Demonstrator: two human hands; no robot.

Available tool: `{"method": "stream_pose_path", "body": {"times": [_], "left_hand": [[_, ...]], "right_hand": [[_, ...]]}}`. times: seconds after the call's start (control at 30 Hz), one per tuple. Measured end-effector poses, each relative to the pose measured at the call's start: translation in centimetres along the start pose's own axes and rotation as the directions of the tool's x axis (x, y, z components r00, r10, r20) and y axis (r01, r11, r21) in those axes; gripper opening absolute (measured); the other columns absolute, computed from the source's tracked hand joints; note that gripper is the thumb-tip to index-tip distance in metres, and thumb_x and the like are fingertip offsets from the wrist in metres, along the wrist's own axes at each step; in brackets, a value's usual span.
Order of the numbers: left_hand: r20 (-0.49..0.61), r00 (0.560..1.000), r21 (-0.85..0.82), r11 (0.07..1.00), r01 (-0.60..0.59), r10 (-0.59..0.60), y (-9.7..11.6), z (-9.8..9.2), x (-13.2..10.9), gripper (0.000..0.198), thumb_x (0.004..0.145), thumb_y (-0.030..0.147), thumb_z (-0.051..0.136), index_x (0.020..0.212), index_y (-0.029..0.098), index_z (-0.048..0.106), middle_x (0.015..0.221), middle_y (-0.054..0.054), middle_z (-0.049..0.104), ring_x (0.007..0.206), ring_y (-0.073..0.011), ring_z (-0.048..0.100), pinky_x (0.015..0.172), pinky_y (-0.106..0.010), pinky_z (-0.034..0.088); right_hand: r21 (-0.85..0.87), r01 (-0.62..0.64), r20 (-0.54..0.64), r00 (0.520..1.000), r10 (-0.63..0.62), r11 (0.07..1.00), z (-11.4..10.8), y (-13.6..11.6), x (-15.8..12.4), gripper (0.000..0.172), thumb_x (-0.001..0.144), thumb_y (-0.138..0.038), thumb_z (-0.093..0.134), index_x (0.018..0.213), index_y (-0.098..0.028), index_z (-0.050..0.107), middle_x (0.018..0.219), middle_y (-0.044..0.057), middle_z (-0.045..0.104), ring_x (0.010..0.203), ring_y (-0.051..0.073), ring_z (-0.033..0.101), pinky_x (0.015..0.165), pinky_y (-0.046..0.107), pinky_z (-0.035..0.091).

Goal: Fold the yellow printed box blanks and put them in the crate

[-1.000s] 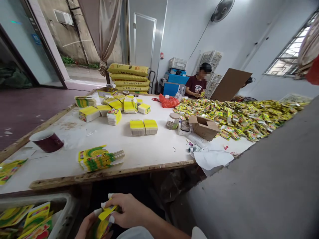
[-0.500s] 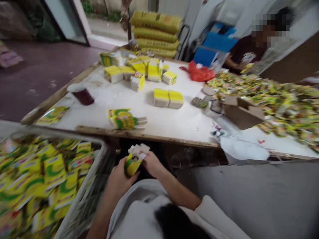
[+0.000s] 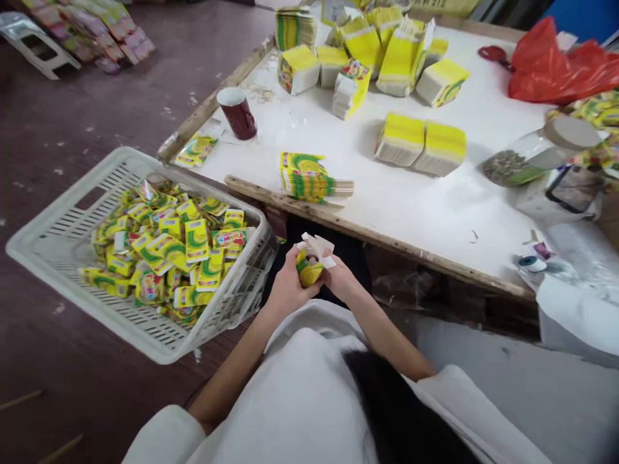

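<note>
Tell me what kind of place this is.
Probably a small packing workshop. Both hands hold a little yellow carton with open flaps, a white basket holds many folded cartons, and stacks of flat cartons lie on the work table.

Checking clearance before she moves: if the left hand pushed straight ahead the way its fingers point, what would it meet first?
The left hand points up and right, at the small carton it grips. Past that, probably the right hand, then the table's wooden edge; depth is unclear.
</note>
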State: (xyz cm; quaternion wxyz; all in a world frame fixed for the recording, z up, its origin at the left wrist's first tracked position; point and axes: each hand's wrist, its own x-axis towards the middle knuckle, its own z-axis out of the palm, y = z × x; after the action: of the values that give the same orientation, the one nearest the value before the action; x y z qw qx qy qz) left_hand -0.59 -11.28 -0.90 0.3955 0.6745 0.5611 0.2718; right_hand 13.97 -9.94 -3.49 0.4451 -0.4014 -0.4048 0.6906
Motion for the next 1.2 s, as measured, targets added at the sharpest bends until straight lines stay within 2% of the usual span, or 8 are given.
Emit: {"method": "stream_pose_path", "body": {"times": [0.13,0.3,0.43,0.53,0.67,0.87,1.03,1.2], "left_hand": [[0.033,0.998,-0.006,0.999,-0.046,0.046,0.1,-0.4,0.2,0.075,0.072,0.024,0.075,0.136,0.021,0.036,0.113,-0.008,0.067,0.099,-0.025,0.07,0.085,-0.038,0.055],[0.054,0.998,0.026,0.999,-0.033,0.032,-0.3,-0.5,0.7,0.076,0.069,0.017,0.072,0.133,0.018,0.031,0.106,-0.009,0.064,0.087,-0.0227,0.069,0.075,-0.035,0.055],[-0.11,0.988,0.134,0.986,-0.095,0.11,-0.8,-0.6,1.0,0.067,0.066,0.021,0.077,0.123,0.016,0.042,0.119,-0.015,0.058,0.107,-0.0285,0.064,0.091,-0.043,0.054],[-0.189,0.967,0.235,0.964,-0.127,0.173,-1.1,-1.3,1.2,0.055,0.067,0.03,0.082,0.112,0.018,0.053,0.112,-0.011,0.063,0.108,-0.0292,0.064,0.096,-0.044,0.053],[-0.186,0.952,0.205,0.957,-0.206,0.245,-1.4,-2.5,1.2,0.053,0.071,0.037,0.082,0.115,0.019,0.058,0.111,-0.009,0.07,0.103,-0.024,0.069,0.093,-0.038,0.056],[-0.128,0.958,0.177,0.956,-0.233,0.257,-1.6,-3.8,1.4,0.056,0.067,0.042,0.085,0.113,0.017,0.065,0.107,-0.009,0.075,0.096,-0.0238,0.073,0.089,-0.037,0.059],[-0.099,0.963,0.237,0.945,-0.224,0.253,-1.3,-4.0,1.7,0.054,0.066,0.04,0.084,0.112,0.017,0.066,0.107,-0.009,0.076,0.098,-0.0256,0.073,0.09,-0.038,0.059],[-0.126,0.957,0.216,0.949,-0.23,0.26,-1.6,-3.9,1.6,0.056,0.07,0.044,0.083,0.114,0.016,0.065,0.111,-0.011,0.075,0.101,-0.0256,0.073,0.092,-0.038,0.059]], "right_hand": [[-0.249,0.185,-0.002,0.981,-0.192,0.951,-0.5,-0.6,-1.1,0.064,0.096,-0.053,0.052,0.152,-0.023,0.045,0.145,0.01,0.061,0.13,0.025,0.061,0.11,0.043,0.049],[-0.608,0.344,0.077,0.923,-0.378,0.716,-1.0,-0.3,-1.3,0.046,0.095,-0.024,0.05,0.14,-0.024,0.061,0.149,0.007,0.057,0.139,0.023,0.052,0.119,0.04,0.04],[-0.624,0.338,-0.024,0.893,-0.449,0.705,-1.0,0.2,-0.8,0.046,0.097,-0.022,0.045,0.139,-0.024,0.061,0.146,0.008,0.059,0.137,0.023,0.055,0.119,0.041,0.041],[-0.629,0.334,-0.05,0.884,-0.465,0.702,-1.1,0.2,-0.8,0.048,0.099,-0.025,0.044,0.145,-0.024,0.055,0.148,0.01,0.057,0.139,0.024,0.053,0.119,0.042,0.041],[-0.693,0.391,0.117,0.89,-0.441,0.606,-1.5,-0.5,-0.8,0.041,0.1,-0.033,0.048,0.138,-0.026,0.062,0.157,0.011,0.046,0.143,0.025,0.048,0.116,0.041,0.044],[-0.696,0.473,0.286,0.873,-0.396,0.54,-3.1,-2.1,-0.2,0.021,0.094,-0.033,0.061,0.107,-0.027,0.076,0.148,0.01,0.057,0.13,0.024,0.061,0.106,0.04,0.051],[-0.695,0.455,0.261,0.881,-0.394,0.557,-3.0,-2.0,0.2,0.018,0.089,-0.023,0.063,0.101,-0.023,0.076,0.145,0.014,0.058,0.127,0.025,0.063,0.105,0.041,0.051],[-0.678,0.468,0.274,0.877,-0.395,0.567,-2.3,-1.5,0.1,0.028,0.089,-0.019,0.06,0.114,-0.025,0.073,0.149,0.013,0.054,0.137,0.025,0.055,0.109,0.042,0.048]]}}
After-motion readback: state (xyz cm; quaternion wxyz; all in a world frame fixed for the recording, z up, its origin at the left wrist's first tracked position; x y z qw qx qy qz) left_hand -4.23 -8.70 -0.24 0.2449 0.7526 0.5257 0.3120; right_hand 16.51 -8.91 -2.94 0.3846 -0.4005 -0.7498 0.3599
